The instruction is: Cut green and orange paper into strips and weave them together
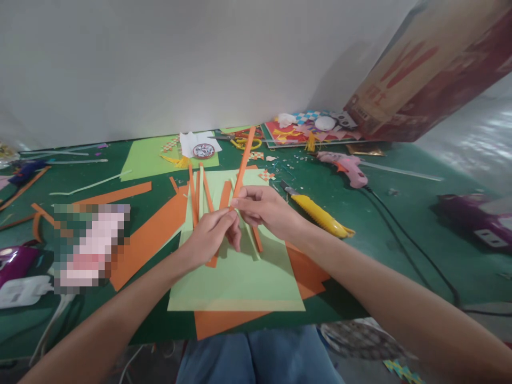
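Note:
An orange paper strip [245, 161] rises at a slant from between my two hands, its lower end pinched in the fingers. My right hand [259, 205] closes thumb and forefinger on it. Just below, my left hand [218, 228] pinches the same strip near its end, and the two hands almost touch. Beneath them lies a pale green sheet [236, 288] with several loose orange and green strips on it, among them an orange strip [193, 197] to the left. Part of those strips is hidden by my hands. Orange paper [154, 240] sticks out from under the sheet.
At right lie a yellow utility knife [320, 214] and a pink glue gun [346, 166] with its cord. Yellow-handled scissors [246, 143] and a red folder [276, 136] with scraps are at the back. A paper bag [432, 74] leans at upper right; a blurred-out object [94, 245] lies left.

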A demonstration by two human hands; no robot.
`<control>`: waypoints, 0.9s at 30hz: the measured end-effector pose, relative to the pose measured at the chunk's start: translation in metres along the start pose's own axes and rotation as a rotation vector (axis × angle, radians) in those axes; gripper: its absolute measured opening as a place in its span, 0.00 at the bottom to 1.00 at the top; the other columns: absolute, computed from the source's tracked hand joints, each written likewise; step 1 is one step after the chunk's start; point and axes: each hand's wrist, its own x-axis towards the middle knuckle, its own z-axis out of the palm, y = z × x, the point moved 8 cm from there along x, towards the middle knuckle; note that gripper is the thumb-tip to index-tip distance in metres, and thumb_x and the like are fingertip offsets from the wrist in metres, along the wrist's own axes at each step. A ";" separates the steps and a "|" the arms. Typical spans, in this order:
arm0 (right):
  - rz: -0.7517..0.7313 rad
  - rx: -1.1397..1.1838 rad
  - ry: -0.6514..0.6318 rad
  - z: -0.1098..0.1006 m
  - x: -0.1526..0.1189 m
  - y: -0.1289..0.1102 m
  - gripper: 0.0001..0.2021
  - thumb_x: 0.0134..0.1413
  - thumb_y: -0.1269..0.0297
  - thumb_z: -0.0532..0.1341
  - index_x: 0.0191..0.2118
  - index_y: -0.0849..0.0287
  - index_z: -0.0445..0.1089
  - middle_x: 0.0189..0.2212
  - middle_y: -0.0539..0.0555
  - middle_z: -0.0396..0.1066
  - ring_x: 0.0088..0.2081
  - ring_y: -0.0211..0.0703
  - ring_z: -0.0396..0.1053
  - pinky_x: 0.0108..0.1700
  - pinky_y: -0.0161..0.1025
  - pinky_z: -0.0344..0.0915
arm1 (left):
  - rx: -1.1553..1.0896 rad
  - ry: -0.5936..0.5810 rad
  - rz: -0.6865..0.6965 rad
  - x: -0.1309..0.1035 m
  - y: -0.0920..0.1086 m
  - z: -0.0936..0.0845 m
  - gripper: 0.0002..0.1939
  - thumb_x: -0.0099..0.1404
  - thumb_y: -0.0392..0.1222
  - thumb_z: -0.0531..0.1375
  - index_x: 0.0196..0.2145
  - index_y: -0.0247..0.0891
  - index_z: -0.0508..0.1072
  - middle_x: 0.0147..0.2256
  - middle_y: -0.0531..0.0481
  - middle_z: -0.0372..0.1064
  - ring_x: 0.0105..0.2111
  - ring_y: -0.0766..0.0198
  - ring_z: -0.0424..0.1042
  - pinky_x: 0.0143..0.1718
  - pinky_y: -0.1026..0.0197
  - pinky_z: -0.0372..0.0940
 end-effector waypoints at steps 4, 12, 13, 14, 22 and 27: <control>-0.029 -0.006 0.066 -0.006 0.001 -0.002 0.17 0.38 0.58 0.70 0.20 0.60 0.61 0.10 0.40 0.53 0.13 0.26 0.50 0.16 0.31 0.42 | -0.018 -0.016 -0.001 0.001 0.000 0.001 0.16 0.70 0.40 0.43 0.24 0.39 0.58 0.18 0.55 0.65 0.22 0.68 0.66 0.30 0.64 0.61; 0.036 0.002 -0.017 -0.001 0.001 0.004 0.17 0.39 0.55 0.69 0.21 0.60 0.62 0.10 0.40 0.52 0.14 0.27 0.51 0.17 0.31 0.45 | 0.001 0.002 0.029 0.000 0.001 0.000 0.16 0.70 0.40 0.44 0.24 0.39 0.59 0.18 0.55 0.65 0.22 0.68 0.66 0.31 0.64 0.61; 0.040 0.001 -0.033 0.000 0.000 0.004 0.17 0.39 0.55 0.69 0.21 0.60 0.62 0.10 0.40 0.52 0.14 0.27 0.51 0.17 0.31 0.45 | 0.004 0.007 0.027 0.000 0.000 0.000 0.16 0.70 0.40 0.44 0.24 0.39 0.59 0.18 0.55 0.65 0.22 0.68 0.66 0.31 0.64 0.61; 0.040 0.000 -0.040 0.001 0.000 0.004 0.17 0.39 0.56 0.69 0.21 0.61 0.62 0.10 0.40 0.52 0.14 0.27 0.51 0.17 0.31 0.46 | 0.006 0.010 0.021 0.000 0.000 -0.001 0.16 0.70 0.40 0.44 0.24 0.39 0.59 0.18 0.55 0.65 0.22 0.68 0.66 0.30 0.64 0.61; -0.018 0.008 0.035 -0.004 0.001 -0.001 0.18 0.39 0.57 0.70 0.20 0.60 0.61 0.10 0.39 0.50 0.13 0.27 0.51 0.17 0.31 0.45 | -0.015 0.009 0.010 0.001 -0.002 -0.001 0.17 0.70 0.43 0.45 0.24 0.38 0.60 0.18 0.55 0.66 0.22 0.68 0.67 0.30 0.65 0.62; -0.030 0.007 0.079 -0.008 0.002 -0.002 0.19 0.39 0.57 0.70 0.19 0.60 0.59 0.09 0.39 0.49 0.12 0.26 0.50 0.16 0.32 0.43 | -0.020 0.001 0.016 -0.001 -0.001 0.000 0.18 0.70 0.44 0.45 0.24 0.38 0.60 0.18 0.55 0.66 0.22 0.68 0.67 0.30 0.65 0.62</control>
